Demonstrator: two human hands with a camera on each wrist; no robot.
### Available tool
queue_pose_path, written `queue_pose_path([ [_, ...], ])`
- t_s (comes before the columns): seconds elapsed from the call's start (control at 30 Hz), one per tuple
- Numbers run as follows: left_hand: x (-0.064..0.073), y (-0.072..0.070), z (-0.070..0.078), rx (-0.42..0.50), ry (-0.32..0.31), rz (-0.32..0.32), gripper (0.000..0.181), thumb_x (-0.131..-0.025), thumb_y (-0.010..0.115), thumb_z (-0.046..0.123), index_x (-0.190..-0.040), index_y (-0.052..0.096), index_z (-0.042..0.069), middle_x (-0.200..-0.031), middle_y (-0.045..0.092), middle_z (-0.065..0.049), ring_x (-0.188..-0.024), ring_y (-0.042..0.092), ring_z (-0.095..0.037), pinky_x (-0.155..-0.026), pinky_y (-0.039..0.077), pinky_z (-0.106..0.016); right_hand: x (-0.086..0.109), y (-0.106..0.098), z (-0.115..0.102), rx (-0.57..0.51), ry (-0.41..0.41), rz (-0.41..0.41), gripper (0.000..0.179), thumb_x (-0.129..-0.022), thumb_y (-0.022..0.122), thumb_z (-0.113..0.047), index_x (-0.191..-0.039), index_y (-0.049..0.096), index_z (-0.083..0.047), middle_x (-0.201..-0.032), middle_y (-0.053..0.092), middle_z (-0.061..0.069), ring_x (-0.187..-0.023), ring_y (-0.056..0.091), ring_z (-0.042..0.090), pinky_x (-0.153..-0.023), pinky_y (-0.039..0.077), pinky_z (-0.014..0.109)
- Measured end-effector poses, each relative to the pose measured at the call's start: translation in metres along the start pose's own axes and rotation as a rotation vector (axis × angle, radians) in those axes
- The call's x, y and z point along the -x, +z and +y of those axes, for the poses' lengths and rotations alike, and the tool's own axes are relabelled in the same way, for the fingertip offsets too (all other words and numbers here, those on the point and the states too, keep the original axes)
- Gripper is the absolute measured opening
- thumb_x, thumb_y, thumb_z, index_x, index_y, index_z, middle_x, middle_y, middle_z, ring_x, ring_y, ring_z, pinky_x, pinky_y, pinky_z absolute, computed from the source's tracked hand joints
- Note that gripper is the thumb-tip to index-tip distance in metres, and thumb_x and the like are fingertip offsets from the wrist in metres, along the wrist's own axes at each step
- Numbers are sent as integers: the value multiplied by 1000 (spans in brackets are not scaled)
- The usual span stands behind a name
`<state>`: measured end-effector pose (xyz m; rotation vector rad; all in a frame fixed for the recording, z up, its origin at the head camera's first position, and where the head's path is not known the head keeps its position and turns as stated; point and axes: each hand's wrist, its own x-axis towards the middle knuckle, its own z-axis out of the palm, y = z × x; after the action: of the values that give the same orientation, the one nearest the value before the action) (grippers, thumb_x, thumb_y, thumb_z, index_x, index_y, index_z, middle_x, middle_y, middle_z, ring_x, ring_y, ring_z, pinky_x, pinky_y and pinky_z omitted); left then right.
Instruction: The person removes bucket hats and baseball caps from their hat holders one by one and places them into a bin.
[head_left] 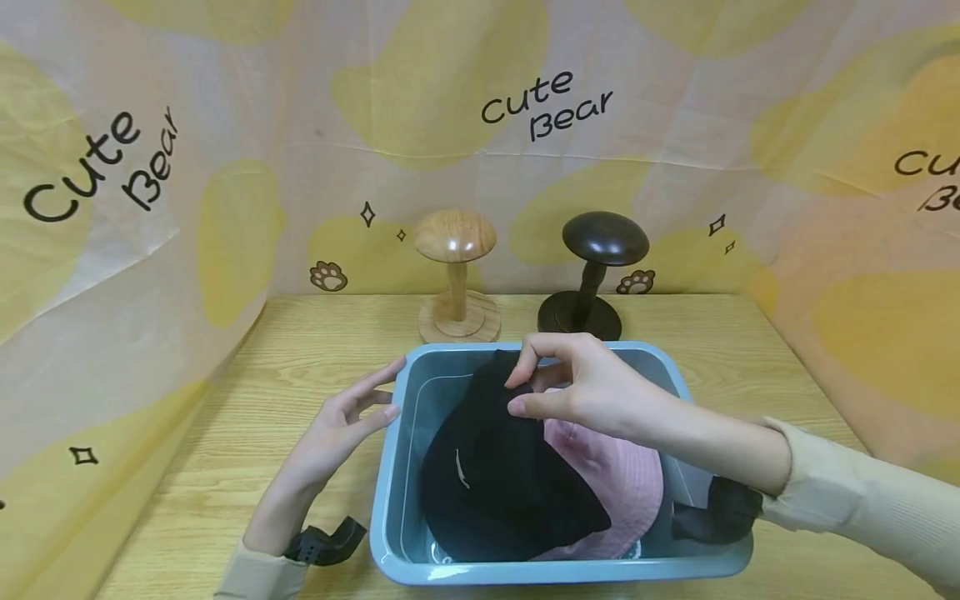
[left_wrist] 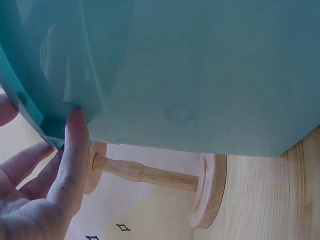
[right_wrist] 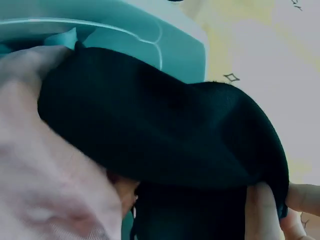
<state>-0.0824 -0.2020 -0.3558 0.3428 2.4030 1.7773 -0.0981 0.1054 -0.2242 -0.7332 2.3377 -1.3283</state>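
A black bucket hat with a small white mark is in the blue plastic basin, over a pink bucket hat with a stitched brim. My right hand pinches the far edge of the black hat between thumb and fingers. In the right wrist view, the black brim spreads broad and bent, the fingertips at its edge. My left hand rests its fingertips and thumb against the basin's left rim, fingers extended. The left wrist view shows a finger laid along the basin's side.
Behind the basin stand two mushroom-shaped hat stands, a light wooden one and a dark one. They are close to its far rim on the wood-grain table. Printed cloth hangs at the back and both sides.
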Motion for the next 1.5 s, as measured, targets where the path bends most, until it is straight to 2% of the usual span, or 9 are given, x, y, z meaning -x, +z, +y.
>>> queue_pose_path([
  [0.13,0,0,0,-3,-4,-1,55,-96,59,25,-147,38,32,-147,45,4,-116,54,-12,-98,42,-45,2,-6,7,108,-9,-16,15,-79,76,-14,-85,62,-13,-95,65,4,-71,65,15,-63,49,27],
  [0.43,1,1,1,-4,0,1,56,-96,59,24,-147,38,30,-146,47,1,-115,55,-10,-96,42,-44,2,-22,23,334,-54,-122,17,-79,75,-13,-82,59,-14,-86,62,0,-75,59,11,-60,49,25],
  [0.73,-1,1,0,-2,6,0,56,-95,59,23,-147,39,30,-144,48,0,-115,55,-13,-97,42,-49,-3,-26,35,540,-75,-210,22,-81,75,-11,-84,54,-18,-69,51,-5,-60,46,6,-56,41,24],
  [0.9,-1,1,-1,2,8,-3,56,-95,59,22,-147,39,30,-143,49,-2,-115,56,-13,-97,43,-47,-4,-23,40,661,-63,-229,25,-81,75,-10,-86,53,-20,-71,48,-4,-61,43,7,-57,38,23],
  [1.1,-2,1,-1,7,10,-7,56,-96,59,21,-147,38,30,-143,50,-3,-115,56,-13,-96,43,-44,-1,-18,47,835,-100,-258,22,-82,75,-16,-95,58,-23,-80,53,-6,-64,46,7,-60,39,23],
  [1.2,-2,1,0,3,12,-6,56,-96,59,22,-147,38,29,-143,49,-1,-115,55,-13,-95,43,-44,1,-17,48,866,-92,-289,20,-85,72,-26,-103,63,-23,-80,53,-6,-62,47,3,-58,39,21],
  [1.3,-2,1,0,1,15,-6,56,-96,59,22,-147,38,29,-144,49,-1,-115,55,-12,-95,43,-44,3,-18,47,843,-51,-323,29,-86,70,-36,-111,66,-22,-79,53,-6,-59,47,0,-58,39,21],
  [1.5,-2,0,-1,1,10,-6,56,-95,59,22,-147,38,29,-143,49,-2,-114,56,-11,-96,43,-44,4,-19,47,822,0,-389,44,-84,71,-41,-122,65,-19,-81,55,-8,-72,52,4,-72,47,29],
])
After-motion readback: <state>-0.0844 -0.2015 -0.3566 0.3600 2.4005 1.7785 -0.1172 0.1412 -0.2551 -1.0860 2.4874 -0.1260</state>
